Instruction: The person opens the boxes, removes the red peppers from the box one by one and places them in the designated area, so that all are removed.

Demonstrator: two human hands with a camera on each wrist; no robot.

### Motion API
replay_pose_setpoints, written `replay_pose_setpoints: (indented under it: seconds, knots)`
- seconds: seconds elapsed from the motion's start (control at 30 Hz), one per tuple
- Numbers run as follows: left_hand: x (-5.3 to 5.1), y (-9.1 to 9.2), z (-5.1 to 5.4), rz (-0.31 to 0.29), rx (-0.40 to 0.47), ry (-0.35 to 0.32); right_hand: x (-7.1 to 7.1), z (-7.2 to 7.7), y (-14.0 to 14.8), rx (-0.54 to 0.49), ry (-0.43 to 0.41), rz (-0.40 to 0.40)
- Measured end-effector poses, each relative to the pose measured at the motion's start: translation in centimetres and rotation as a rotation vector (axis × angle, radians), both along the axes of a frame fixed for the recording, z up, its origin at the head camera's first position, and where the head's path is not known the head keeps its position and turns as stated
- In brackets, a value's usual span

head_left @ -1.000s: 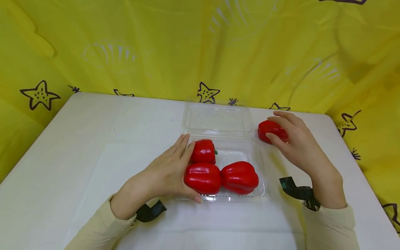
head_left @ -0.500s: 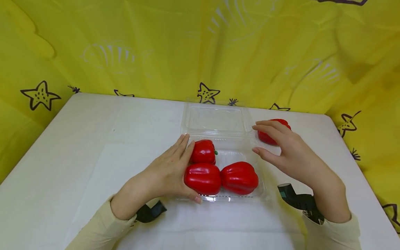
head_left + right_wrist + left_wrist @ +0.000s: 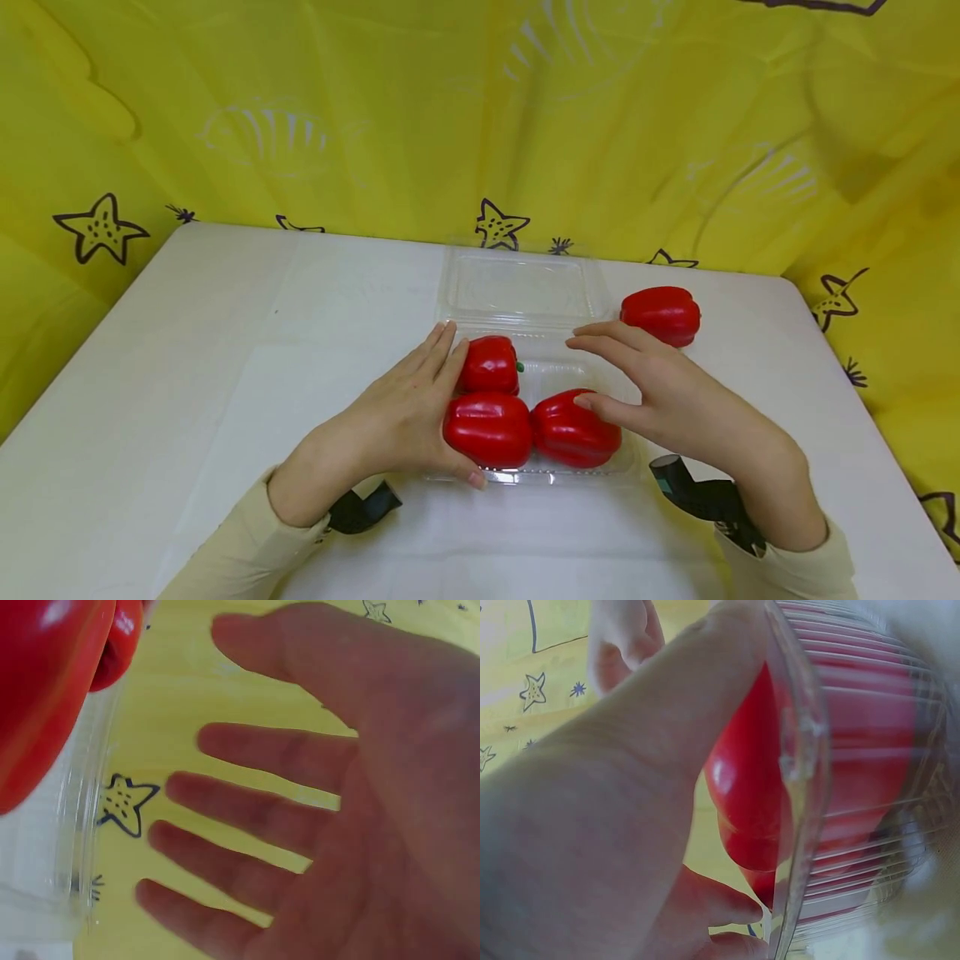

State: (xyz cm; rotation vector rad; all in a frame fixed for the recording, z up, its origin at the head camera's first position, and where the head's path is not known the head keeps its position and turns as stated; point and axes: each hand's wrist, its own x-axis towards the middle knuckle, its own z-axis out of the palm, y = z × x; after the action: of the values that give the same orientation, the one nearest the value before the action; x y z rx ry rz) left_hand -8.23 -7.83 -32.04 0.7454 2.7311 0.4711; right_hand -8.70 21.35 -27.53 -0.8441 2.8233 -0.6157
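A clear plastic clamshell box [image 3: 551,478] holds three red bell peppers: one at back left [image 3: 487,365], one at front left [image 3: 489,430] and one at front right [image 3: 572,440]. My left hand [image 3: 401,417] rests along the box's left side, fingers straight, thumb by the front edge. In the left wrist view, box ribs and rim [image 3: 810,750] stand close beside that hand. My right hand [image 3: 675,396] hovers over the box's right side with spread fingers, holding nothing. Behind it, a further red bell pepper [image 3: 662,312] lies on the table.
The box's hinged lid [image 3: 517,287] lies folded back flat behind it, near the yellow patterned curtain [image 3: 390,125]. White covering spreads over the table [image 3: 187,358]. A dark camera mount [image 3: 697,492] sits on the right wrist.
My right hand has withdrawn from the pepper on the table, moving left and toward me over the box, its fingers spreading. The left hand and the peppers stay in place.
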Motion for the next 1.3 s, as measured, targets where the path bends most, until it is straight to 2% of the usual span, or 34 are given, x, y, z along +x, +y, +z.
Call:
replay_pose_setpoints:
  seconds: [0.1,0.27,0.37,0.57,0.8,0.97,1.3]
  knots:
    - [0.0,0.0,0.0,0.005,-0.001,0.001,0.2,-0.2,-0.5,0.043,-0.049,0.046]
    - [0.0,0.0,0.1,0.006,0.003,-0.001,0.6,-0.5,-1.2,0.096,-0.231,0.080]
    - [0.0,0.0,0.1,0.005,0.003,-0.005,0.8,-0.8,-1.5,0.111,-0.280,0.094]
    - [0.0,0.1,0.1,0.008,-0.004,-0.005,0.7,-1.6,-2.0,0.153,-0.290,0.087]
    - [0.1,0.1,0.1,0.002,-0.015,0.003,0.3,-2.0,-2.4,0.160,-0.352,0.050]
    - [0.1,0.1,0.1,0.006,-0.011,0.000,0.2,-2.0,-2.3,0.150,-0.323,0.083]
    - [0.1,0.2,0.1,0.008,-0.005,0.001,0.4,-1.5,-2.0,0.138,-0.293,0.084]
